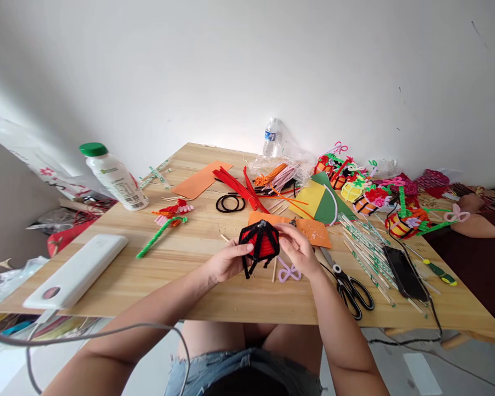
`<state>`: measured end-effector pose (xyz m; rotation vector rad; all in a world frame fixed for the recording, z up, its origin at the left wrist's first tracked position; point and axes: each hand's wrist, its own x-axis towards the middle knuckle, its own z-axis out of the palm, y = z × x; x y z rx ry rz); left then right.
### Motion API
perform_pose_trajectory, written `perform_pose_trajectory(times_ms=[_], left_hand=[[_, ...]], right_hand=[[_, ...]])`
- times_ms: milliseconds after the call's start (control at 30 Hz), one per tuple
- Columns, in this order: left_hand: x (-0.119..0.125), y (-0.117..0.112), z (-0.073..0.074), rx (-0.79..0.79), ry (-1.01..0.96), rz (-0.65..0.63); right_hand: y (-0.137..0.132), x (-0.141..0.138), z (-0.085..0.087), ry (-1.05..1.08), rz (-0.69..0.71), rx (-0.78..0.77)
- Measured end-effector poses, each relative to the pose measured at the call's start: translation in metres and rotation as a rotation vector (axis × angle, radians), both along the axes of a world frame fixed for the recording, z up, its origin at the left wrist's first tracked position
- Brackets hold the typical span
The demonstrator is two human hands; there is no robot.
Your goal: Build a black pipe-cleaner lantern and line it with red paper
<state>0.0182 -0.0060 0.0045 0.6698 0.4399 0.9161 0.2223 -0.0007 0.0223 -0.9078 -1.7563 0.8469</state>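
The left hand (226,261) and right hand (299,250) meet just below the centre of the frame, both gripping a red-and-black chenille piece (264,245). The piece sits directly between them, so neither is nearer: the left thumb presses its front left side, the right fingers pinch its upper right. Its body is roundish, with no clear long axis; fuzzy black strips run down from a gathered crown over ridged red rows, their loose ends dangling toward the lower left.

Left to right across the smooth, wood-grained tabletop (231,303), a glossy white power bank (82,267) lies slanted at the lower left. A plastic bottle with a green cap (117,179) stands at the upper left, and right of it lies a plush green stem (159,241). Nearer the middle are a flat orange card (200,181), a wiry black coil (217,204) and a bundle of velvety red stems (237,188). A soft lilac bow (289,270) lies just under the right hand. Farther right come black-handled scissors (337,269), slim paper-wrapped sticks (365,257) and a flat, dark smartphone (401,270); at the right edge a co-worker's arm (484,226) shows.
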Motion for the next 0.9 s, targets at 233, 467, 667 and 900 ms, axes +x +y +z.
perform_pose_trajectory(times_ms=[233, 467, 667, 900], left_hand=[[-0.006, 0.004, -0.001, 0.003, -0.133, -0.106], [-0.007, -0.001, 0.007, 0.179, 0.016, -0.134], [-0.01, -0.003, 0.007, 0.407, 0.315, -0.093], [-0.007, 0.0, 0.002, 0.523, 0.546, 0.32]], right_hand=[[-0.006, -0.004, 0.005, 0.188, 0.073, -0.237], [0.0, -0.004, 0.004, 0.376, -0.046, -0.376], [0.005, -0.004, 0.003, 0.508, -0.113, -0.404], [0.01, -0.005, -0.002, 0.616, -0.189, -0.467]])
